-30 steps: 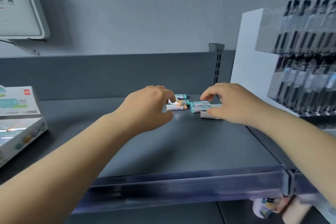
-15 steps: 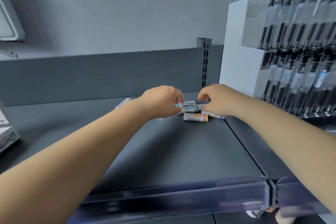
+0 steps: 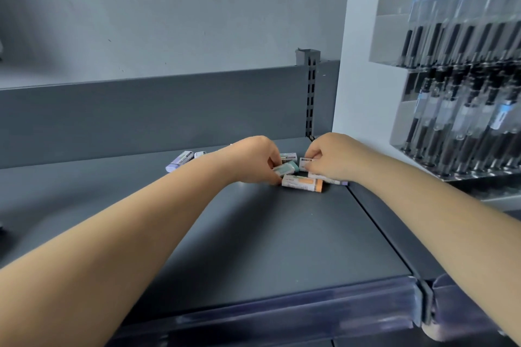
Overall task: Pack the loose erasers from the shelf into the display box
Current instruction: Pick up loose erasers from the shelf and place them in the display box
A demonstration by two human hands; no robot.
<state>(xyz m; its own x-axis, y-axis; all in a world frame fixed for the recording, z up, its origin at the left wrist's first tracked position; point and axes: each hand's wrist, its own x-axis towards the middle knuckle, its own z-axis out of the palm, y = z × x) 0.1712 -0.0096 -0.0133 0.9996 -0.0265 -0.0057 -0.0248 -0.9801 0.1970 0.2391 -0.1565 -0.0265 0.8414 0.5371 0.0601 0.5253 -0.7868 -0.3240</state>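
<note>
Shelf: dark grey metal shelf with a clear plastic price strip along its front edge.
Erasers: small cluster of sleeved rectangular erasers at the back right of the shelf, between the two hands.
Teal eraser: teal-ended eraser at the left hand's fingertips, tilted.
Orange eraser: orange-ended eraser in a white sleeve lies flat at the front of the cluster, just beside both hands.
White erasers: one white-sleeved eraser behind the teal one, another at the right hand's fingers.
Purple eraser: pale purple eraser lies apart to the left, near the back panel.
Left hand: left hand with fingers curled, pinching the teal eraser.
Right hand: right hand with fingers curled over the cluster, touching the white eraser; whether it really grips it cannot be told.
Display box: not in view.
Right side: white and clear acrylic rack of black pens.
</note>
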